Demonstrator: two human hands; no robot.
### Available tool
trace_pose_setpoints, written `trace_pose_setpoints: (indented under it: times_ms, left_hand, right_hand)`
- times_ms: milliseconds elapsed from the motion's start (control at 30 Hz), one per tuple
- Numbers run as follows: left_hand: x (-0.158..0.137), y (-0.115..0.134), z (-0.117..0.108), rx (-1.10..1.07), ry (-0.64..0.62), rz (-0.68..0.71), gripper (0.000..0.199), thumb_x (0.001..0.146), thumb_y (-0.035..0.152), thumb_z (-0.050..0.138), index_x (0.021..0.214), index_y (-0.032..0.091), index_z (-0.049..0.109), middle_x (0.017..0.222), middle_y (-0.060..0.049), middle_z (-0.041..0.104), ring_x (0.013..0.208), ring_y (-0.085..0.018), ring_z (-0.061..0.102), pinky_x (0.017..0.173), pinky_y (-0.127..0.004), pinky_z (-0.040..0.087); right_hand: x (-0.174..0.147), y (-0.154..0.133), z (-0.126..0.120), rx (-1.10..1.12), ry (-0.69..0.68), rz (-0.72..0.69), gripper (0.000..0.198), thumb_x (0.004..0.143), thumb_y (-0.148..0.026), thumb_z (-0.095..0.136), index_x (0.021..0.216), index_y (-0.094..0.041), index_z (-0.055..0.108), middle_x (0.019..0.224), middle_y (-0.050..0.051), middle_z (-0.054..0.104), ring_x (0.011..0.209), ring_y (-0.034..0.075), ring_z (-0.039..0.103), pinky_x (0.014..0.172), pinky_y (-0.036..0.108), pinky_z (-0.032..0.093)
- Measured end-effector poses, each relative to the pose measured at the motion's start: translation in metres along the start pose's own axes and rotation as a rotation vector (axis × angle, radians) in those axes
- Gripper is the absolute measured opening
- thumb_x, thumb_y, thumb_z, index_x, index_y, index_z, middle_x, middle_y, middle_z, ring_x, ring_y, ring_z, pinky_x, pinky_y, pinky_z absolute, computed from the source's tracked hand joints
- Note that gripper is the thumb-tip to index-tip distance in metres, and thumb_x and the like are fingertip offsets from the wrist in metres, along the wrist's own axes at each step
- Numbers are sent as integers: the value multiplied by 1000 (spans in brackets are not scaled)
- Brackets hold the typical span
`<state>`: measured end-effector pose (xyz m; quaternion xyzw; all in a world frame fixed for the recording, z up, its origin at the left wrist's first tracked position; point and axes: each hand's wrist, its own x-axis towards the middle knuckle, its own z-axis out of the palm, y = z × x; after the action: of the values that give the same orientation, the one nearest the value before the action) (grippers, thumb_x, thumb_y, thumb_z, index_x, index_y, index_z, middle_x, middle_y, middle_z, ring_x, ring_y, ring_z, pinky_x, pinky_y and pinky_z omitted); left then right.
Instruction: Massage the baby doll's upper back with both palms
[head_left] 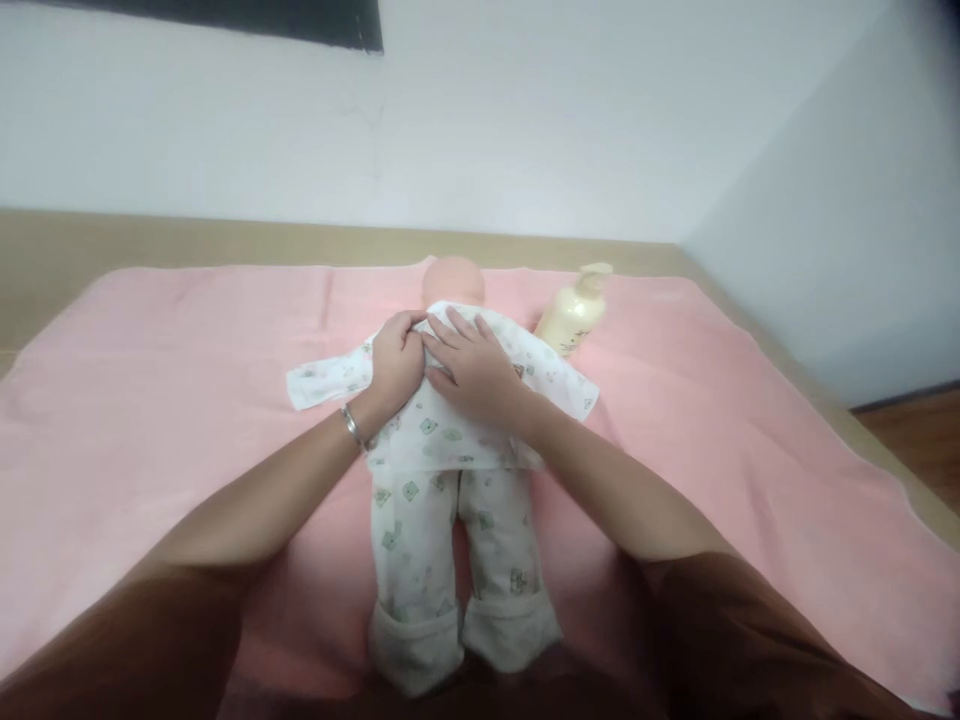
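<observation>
A baby doll [454, 280] lies stretched out on a pink sheet, its bald head at the far end and no facial features showing. It wears a white printed shirt [450, 440] with long sleeves spread to both sides, and matching trousers [416, 540] with turned-up cuffs. My left hand [397, 355], a silver bracelet on its wrist, is closed with bent fingers on the shirt near the left shoulder. Beside it, my right hand [476, 370] rests flat on the upper part of the shirt, fingers spread.
A pale yellow pump bottle [574, 315] leans at a tilt past the doll's right sleeve. The pink sheet [187, 420] covers a wooden surface [247, 238] that meets a white wall. A dark panel [300, 20] is on the wall at upper left.
</observation>
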<state>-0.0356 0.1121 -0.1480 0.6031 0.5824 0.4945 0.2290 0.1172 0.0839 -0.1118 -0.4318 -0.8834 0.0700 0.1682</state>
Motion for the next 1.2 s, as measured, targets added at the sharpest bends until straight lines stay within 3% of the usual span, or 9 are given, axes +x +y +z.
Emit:
trace_pose_setpoints:
  times_ms: [267,433,667,833,967,1033,1200]
  left_hand:
    - [2,-2,2,74,-4,17,42,83,19,40,112,15,70,121,-9,73,116,-23,66,110,-40,51]
    - [3,-3,2,104,-6,54,41,83,20,40,110,17,70,118,-8,74,113,-22,66,107,-39,52]
    - [0,-3,-1,98,-31,108,38,90,30,40,111,17,69,120,-8,73,115,-23,64,109,-40,51]
    - [-1,-4,-3,95,-30,135,37,93,35,40,111,19,68,119,-8,73,114,-22,64,110,-40,51]
    - [0,-8,-2,81,-31,137,35,93,35,42,110,19,68,118,-8,73,113,-22,64,108,-40,51]
    - [0,-11,-1,57,-13,159,37,96,39,39,109,19,68,117,-8,73,112,-22,65,106,-39,52]
    - [-1,-17,0,5,21,201,46,102,47,33,109,19,68,117,-9,73,113,-21,65,108,-38,51]
  right_hand:
    - [9,19,-3,50,-38,-8,49,105,-35,36,150,-24,54,169,5,33,161,34,22,131,66,16]
    - [10,23,3,59,-1,44,56,104,-39,40,155,-17,47,170,9,28,162,33,19,132,61,16]
    - [12,19,8,33,51,252,64,103,-39,41,159,-9,37,170,17,25,161,36,19,132,58,19]
    - [3,2,5,-117,78,326,67,105,-40,37,160,-3,32,167,24,30,157,40,30,130,56,26]
    - [-11,-17,2,-240,83,272,63,107,-37,32,157,1,38,158,31,41,149,41,44,125,57,34]
    - [-16,-24,2,-240,81,212,60,106,-34,35,156,-2,42,159,30,40,150,43,43,124,61,35]
    - [-8,-9,-1,-55,-29,-141,53,100,-24,41,150,-12,53,164,11,42,159,31,29,135,58,19]
